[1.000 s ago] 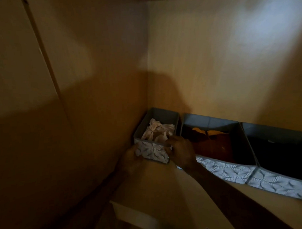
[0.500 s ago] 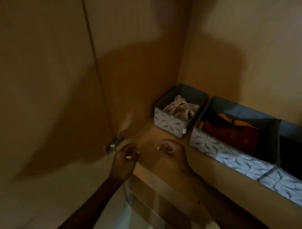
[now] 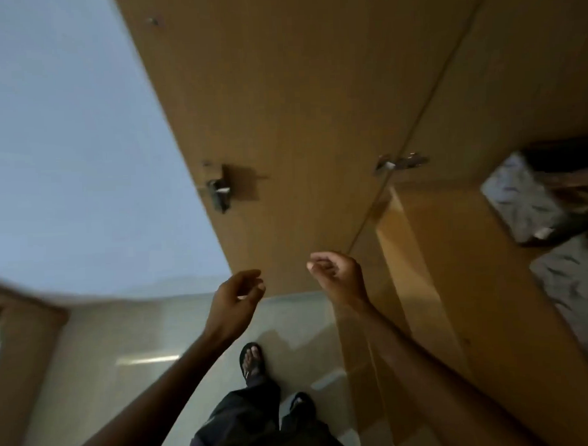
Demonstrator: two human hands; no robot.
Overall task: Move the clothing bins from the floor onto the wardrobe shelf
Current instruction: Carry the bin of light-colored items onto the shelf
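Two grey leaf-patterned clothing bins sit on the wooden wardrobe shelf (image 3: 453, 250) at the far right: a small bin (image 3: 522, 201) and, nearer me, a larger bin (image 3: 575, 293) cut off by the frame edge. My left hand (image 3: 237, 300) and my right hand (image 3: 338, 276) hang in the air in front of the shelf, well left of the bins. Both hands are empty, fingers loosely curled.
The open wardrobe door (image 3: 282, 123) stands straight ahead, with a metal latch (image 3: 219, 188) and a hinge (image 3: 400, 162). A pale wall (image 3: 66, 147) is at the left, tiled floor (image 3: 123, 345) below. My sandalled feet (image 3: 252, 361) stand on it.
My hands let go of the small bin on the shelf and drew back towards me. My view swung left and down, from the shelf to the door and floor.
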